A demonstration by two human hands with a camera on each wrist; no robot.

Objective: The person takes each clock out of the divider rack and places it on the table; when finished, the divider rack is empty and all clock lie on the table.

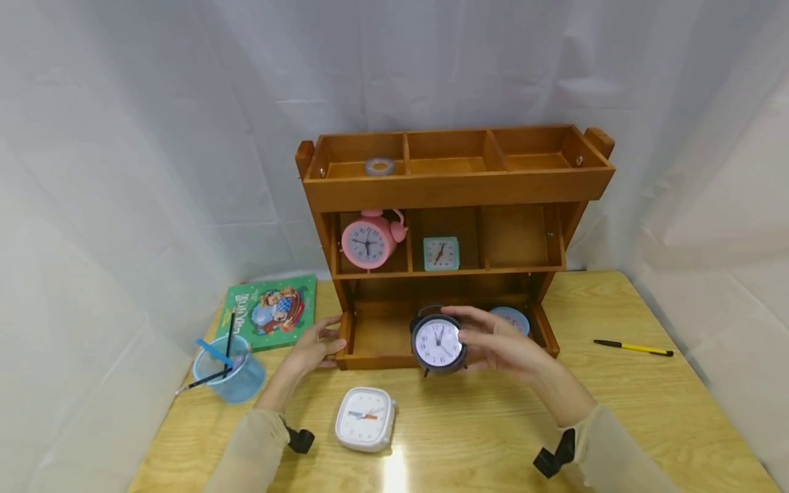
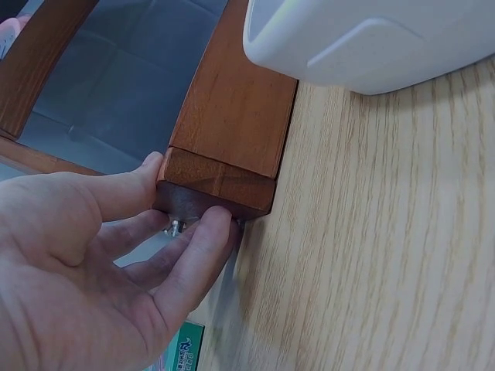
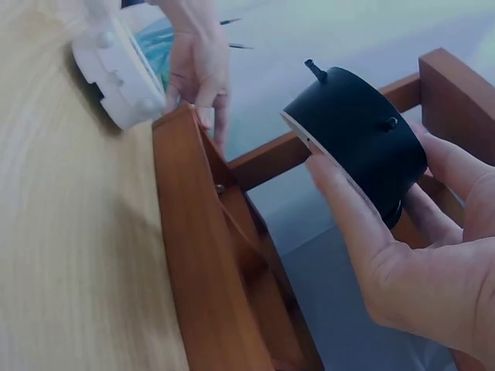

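My right hand [image 1: 502,344] grips a black twin-bell style alarm clock [image 1: 439,342] with a white dial, holding it in front of the bottom tier of a wooden shelf [image 1: 459,190]. In the right wrist view the thumb and fingers close round the clock's black casing [image 3: 360,135], its two small feet showing. My left hand [image 1: 314,348] pinches the left front corner of the bottom tier; the left wrist view shows thumb and fingertips on that wooden corner [image 2: 220,174]. A white square clock [image 1: 365,419] lies on the table just in front of the shelf.
A pink alarm clock [image 1: 368,243] and a mint square clock [image 1: 441,254] stand in the middle tier. A tape roll [image 1: 379,166] lies in the top tier, a blue round object [image 1: 511,318] below. Around are a green book [image 1: 271,311], blue cup [image 1: 237,380] and yellow-black pen [image 1: 635,348].
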